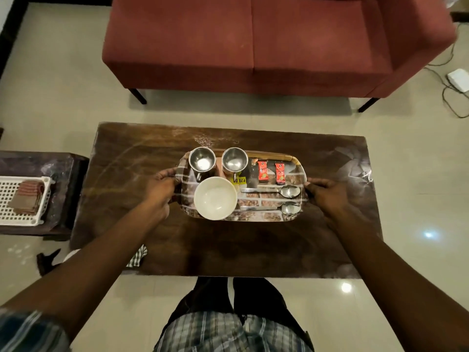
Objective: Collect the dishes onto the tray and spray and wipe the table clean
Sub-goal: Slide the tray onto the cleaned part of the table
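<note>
A brick-patterned tray (264, 216) sits on the dark wooden table (228, 250). On it stand two steel mugs (202, 161) (234, 160), a white bowl (215, 198), two spoons (272, 191) (274, 208) and two red sachets (262, 171). My left hand (162, 185) grips the tray's left end. My right hand (327, 193) grips its right end, fingers curled over the rim.
A red sofa (253, 41) stands beyond the table. At the left, a low side table holds a white basket (15, 219) with a folded cloth (26, 198). A checked cloth (138, 257) hangs at the table's near left edge. Cables and a white box (458, 80) lie at the far right.
</note>
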`<state>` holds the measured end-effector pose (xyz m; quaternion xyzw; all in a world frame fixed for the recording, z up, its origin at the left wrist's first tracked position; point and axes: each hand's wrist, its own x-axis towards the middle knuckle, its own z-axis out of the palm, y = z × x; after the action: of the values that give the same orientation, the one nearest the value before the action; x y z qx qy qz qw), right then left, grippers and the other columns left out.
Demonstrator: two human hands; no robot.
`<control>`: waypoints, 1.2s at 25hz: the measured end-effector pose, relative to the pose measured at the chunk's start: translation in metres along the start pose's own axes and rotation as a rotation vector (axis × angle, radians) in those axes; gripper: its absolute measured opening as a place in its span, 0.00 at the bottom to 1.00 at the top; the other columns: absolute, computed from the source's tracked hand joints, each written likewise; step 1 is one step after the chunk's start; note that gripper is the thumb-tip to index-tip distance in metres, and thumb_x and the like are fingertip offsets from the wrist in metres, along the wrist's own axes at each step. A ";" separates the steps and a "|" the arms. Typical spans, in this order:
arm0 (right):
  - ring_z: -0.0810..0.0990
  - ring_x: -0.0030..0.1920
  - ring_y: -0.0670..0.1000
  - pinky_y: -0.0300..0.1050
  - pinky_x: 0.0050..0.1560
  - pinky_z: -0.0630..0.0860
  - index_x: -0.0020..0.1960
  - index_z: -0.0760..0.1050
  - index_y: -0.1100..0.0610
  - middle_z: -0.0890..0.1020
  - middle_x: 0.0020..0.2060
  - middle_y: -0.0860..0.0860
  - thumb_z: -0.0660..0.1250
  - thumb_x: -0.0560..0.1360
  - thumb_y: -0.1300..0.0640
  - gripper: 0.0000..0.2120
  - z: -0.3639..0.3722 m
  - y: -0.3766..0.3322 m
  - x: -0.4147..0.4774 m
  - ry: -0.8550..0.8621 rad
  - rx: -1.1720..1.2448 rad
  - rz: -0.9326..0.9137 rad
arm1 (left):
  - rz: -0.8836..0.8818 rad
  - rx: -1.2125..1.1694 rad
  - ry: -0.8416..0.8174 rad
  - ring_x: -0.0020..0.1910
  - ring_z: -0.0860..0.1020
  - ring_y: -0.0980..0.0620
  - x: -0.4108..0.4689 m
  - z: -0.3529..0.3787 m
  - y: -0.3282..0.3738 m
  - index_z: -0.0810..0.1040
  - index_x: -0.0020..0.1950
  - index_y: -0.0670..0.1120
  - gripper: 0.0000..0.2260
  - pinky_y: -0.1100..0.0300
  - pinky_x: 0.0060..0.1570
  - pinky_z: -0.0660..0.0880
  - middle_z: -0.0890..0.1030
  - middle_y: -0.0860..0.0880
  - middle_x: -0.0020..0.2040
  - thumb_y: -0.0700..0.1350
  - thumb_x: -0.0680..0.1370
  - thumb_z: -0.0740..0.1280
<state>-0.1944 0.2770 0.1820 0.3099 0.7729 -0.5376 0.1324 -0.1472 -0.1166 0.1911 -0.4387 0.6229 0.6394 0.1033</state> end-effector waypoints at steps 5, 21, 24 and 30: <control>0.84 0.35 0.49 0.41 0.34 0.82 0.55 0.84 0.63 0.87 0.43 0.59 0.73 0.79 0.66 0.05 0.027 0.028 0.057 -0.011 -0.026 0.058 | -0.005 0.047 0.032 0.38 0.81 0.50 0.049 0.024 -0.026 0.83 0.62 0.44 0.14 0.58 0.36 0.79 0.85 0.47 0.45 0.32 0.84 0.62; 0.89 0.47 0.56 0.57 0.52 0.87 0.54 0.86 0.54 0.89 0.43 0.54 0.75 0.78 0.60 0.06 0.080 0.130 0.173 0.040 -0.164 0.222 | -0.089 0.169 0.052 0.30 0.84 0.61 0.188 0.079 -0.121 0.82 0.67 0.41 0.15 0.64 0.26 0.81 0.85 0.49 0.45 0.31 0.84 0.63; 0.89 0.46 0.55 0.56 0.51 0.87 0.53 0.86 0.52 0.89 0.44 0.52 0.75 0.78 0.60 0.06 0.082 0.134 0.181 0.053 -0.186 0.235 | -0.099 0.177 0.048 0.36 0.83 0.55 0.196 0.085 -0.127 0.82 0.67 0.41 0.15 0.64 0.27 0.82 0.85 0.49 0.45 0.31 0.84 0.63; 0.89 0.48 0.54 0.61 0.54 0.86 0.46 0.84 0.47 0.89 0.45 0.51 0.74 0.78 0.60 0.08 0.081 0.144 0.189 0.054 -0.198 0.241 | -0.074 0.170 0.072 0.30 0.84 0.60 0.201 0.093 -0.136 0.83 0.63 0.46 0.16 0.64 0.27 0.82 0.85 0.51 0.41 0.30 0.84 0.63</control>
<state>-0.2611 0.2997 -0.0585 0.3999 0.7828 -0.4304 0.2051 -0.2143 -0.0894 -0.0582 -0.4734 0.6618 0.5639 0.1412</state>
